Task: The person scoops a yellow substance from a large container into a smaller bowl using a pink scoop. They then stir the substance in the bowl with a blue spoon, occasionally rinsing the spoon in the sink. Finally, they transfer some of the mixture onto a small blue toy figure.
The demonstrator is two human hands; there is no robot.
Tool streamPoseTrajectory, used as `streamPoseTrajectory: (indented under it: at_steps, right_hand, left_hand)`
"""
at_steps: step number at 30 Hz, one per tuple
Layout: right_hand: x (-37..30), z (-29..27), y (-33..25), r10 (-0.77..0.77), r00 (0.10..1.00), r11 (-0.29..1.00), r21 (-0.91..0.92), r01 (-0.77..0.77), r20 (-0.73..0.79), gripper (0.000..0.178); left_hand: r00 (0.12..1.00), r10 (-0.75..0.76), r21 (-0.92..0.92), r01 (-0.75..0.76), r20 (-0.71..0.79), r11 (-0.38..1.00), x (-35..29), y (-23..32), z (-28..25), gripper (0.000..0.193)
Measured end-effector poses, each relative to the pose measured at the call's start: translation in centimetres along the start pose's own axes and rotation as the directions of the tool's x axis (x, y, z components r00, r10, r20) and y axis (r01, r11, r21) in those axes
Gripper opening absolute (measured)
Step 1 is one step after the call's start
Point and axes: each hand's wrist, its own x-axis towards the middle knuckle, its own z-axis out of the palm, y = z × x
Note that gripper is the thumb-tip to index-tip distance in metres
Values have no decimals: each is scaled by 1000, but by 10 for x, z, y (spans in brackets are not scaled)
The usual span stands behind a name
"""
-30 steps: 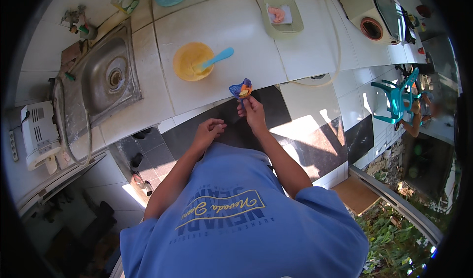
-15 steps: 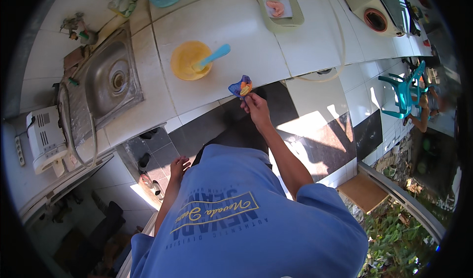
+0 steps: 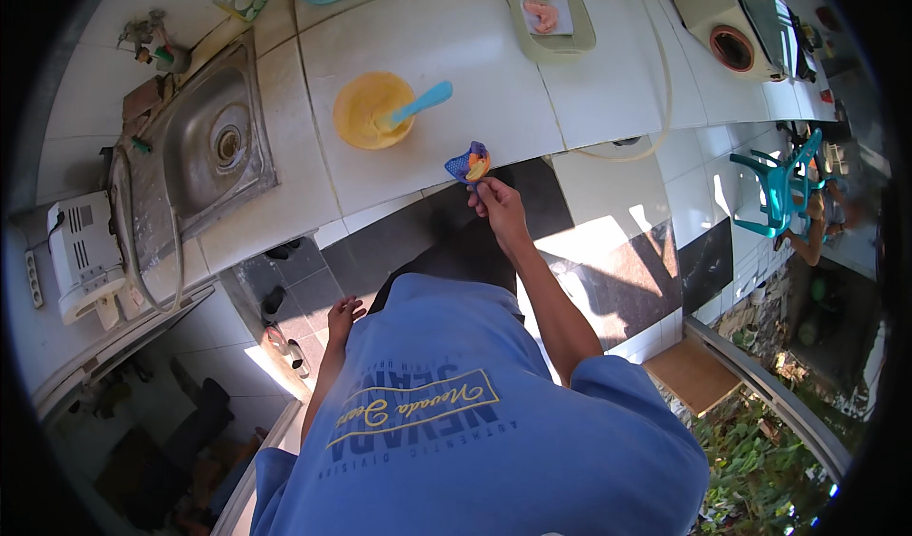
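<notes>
Over the front edge of the white tiled counter (image 3: pixel 247 203), my right hand (image 3: pixel 502 208) pinches a small sachet (image 3: pixel 468 164) between thumb and fingers. The sachet is blue with orange and yellow patches and sticks up from my fingertips. Beyond it to the left stands a yellow bowl (image 3: pixel 351 108) with something pale smeared inside. A light-blue spatula or spoon (image 3: pixel 426 101) leans in the bowl, its handle over the rim toward the right. My left hand (image 3: pixel 344 318) hangs beside my waist, away from the counter, with its fingers apart and nothing in it.
A steel sink (image 3: pixel 199 170) lies at the left, with a white appliance (image 3: pixel 87 256) nearer me. A pale green tray (image 3: pixel 573 47) holds a pink item on white paper. A hose (image 3: pixel 668 94) droops over the counter edge. A turquoise chair (image 3: pixel 784 189) and a person are far right.
The sachet has tilted slightly in my right hand, which stays by the counter edge. The view has shifted a little. My left hand remains low at my side.
</notes>
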Motion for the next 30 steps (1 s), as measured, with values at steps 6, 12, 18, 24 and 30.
streamPoseTrajectory:
  at_steps: [6,12,18,24,30]
  right_hand:
    - [-1,-7,-6,28,996,995,89,-36,87,20]
    - [-1,-12,-13,76,993,991,108,-85,87,20]
    - [-4,-15,-22,95,991,991,82,-103,95,20]
    - [-11,-18,-26,111,991,993,27,-114,81,20]
    - [-13,-18,-26,104,993,995,-5,-104,55,19]
  left_hand:
    - [1000,17,-25,-18,-12,1000,-2,-10,-5,33]
    - [999,-29,-11,29,-29,1000,-6,-14,-8,31]
    - [1000,5,23,-5,-13,1000,-10,-10,0,30]
    - [999,14,-39,-15,-36,999,-7,-21,-3,31]
    - [999,-28,-66,25,-46,998,-10,-21,-2,31]
